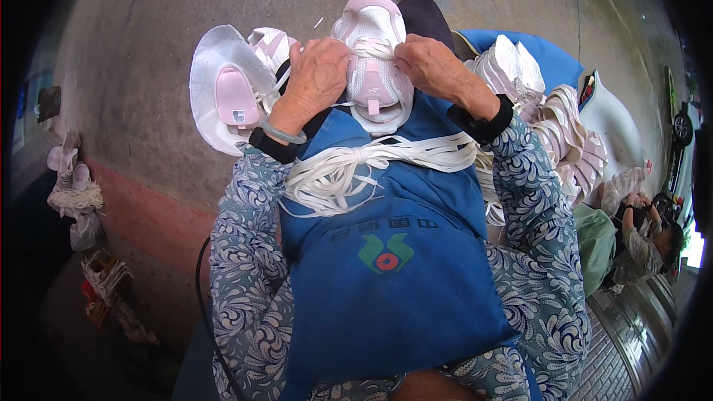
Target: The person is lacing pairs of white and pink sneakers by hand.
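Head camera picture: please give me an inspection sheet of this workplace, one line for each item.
Surface: blue apron over the lap, above a grey concrete floor.
Job's things: pink and white shoe on the lap, white laces bundled below it.
Clutter: second shoe at the left, stack of shoe parts at the right.
Grippers: left hand and right hand both pinch a lace at the shoe.
Cables: thin black cord by the left sleeve.
Surroundings: another person sits at the right; a pile of scraps at the left.
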A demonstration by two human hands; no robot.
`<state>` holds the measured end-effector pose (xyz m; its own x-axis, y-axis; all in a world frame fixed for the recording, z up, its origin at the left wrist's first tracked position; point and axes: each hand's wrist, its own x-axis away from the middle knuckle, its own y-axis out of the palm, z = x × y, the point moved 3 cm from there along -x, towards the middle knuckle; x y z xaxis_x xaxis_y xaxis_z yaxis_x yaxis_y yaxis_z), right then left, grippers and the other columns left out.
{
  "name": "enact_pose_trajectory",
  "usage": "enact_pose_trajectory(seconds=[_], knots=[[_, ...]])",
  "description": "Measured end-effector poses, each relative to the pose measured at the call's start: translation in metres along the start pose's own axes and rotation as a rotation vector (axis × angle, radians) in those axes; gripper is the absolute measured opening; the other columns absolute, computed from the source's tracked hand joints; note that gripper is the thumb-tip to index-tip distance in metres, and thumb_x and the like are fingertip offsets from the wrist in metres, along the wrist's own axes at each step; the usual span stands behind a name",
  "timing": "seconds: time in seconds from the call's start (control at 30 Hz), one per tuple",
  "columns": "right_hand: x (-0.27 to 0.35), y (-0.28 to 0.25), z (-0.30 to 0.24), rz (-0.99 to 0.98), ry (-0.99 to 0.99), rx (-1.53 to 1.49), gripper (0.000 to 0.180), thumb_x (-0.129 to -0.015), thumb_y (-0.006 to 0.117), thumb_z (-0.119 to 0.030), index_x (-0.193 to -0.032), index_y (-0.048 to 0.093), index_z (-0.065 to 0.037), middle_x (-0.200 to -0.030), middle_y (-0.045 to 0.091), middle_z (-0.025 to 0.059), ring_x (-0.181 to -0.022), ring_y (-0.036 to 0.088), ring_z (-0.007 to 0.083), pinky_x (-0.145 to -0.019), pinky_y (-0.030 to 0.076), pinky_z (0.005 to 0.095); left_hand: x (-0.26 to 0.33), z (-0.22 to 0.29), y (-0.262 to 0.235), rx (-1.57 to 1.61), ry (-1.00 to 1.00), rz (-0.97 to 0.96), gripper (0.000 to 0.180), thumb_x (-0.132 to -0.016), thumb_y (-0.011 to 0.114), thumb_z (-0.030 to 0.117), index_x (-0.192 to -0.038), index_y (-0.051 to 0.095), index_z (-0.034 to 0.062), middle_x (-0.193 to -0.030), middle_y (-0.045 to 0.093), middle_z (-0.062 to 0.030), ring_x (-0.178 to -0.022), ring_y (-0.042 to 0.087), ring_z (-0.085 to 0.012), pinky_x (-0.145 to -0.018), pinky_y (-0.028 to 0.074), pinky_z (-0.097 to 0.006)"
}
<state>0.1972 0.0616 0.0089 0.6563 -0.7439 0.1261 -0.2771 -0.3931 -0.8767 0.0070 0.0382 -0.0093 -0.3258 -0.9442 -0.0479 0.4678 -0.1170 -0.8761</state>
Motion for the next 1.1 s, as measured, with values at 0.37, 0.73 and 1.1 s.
enact_pose_trajectory(seconds=[0.37,0.73,1.1], knots=[[0.018,0.01,-0.001,0.2,0.105,-0.221,0.018,-0.08,0.057,-0.014,-0.082,0.056,0.004,-0.082,0.056,0.0235,-0.075,0.058,0.0375,-0.067,0.048,0.042,0.013,0.02,-0.008,-0.053,-0.048,-0.1,0.035,-0.087,0.049,0.027,-0.113,0.054,0.0041,-0.113,0.055,-0.0134,-0.107,0.048,-0.03,-0.096,0.024,-0.057],[0.032,0.022,-0.019,0.308,0.044,-0.01,0.032,-0.073,0.056,-0.008,-0.097,0.042,0.008,-0.085,0.046,0.0267,-0.075,0.048,0.0408,-0.064,0.041,0.0456,0.007,0.025,0.025,-0.283,0.229,0.031,0.035,-0.072,0.056,0.014,-0.1,0.052,-0.0075,-0.089,0.054,-0.0197,-0.089,0.051,-0.0339,-0.085,0.034,-0.053],[0.06,0.046,-0.009,0.428,0.302,-0.18,0.033,-0.075,0.059,-0.011,-0.097,0.042,0.007,-0.093,0.045,0.0276,-0.083,0.053,0.0417,-0.069,0.047,0.0443,0.015,0.026,0.037,-0.128,0.286,0.244,0.029,-0.075,0.047,0.005,-0.102,0.047,-0.0058,-0.09,0.055,-0.0247,-0.087,0.053,-0.0378,-0.078,0.04,-0.046]])
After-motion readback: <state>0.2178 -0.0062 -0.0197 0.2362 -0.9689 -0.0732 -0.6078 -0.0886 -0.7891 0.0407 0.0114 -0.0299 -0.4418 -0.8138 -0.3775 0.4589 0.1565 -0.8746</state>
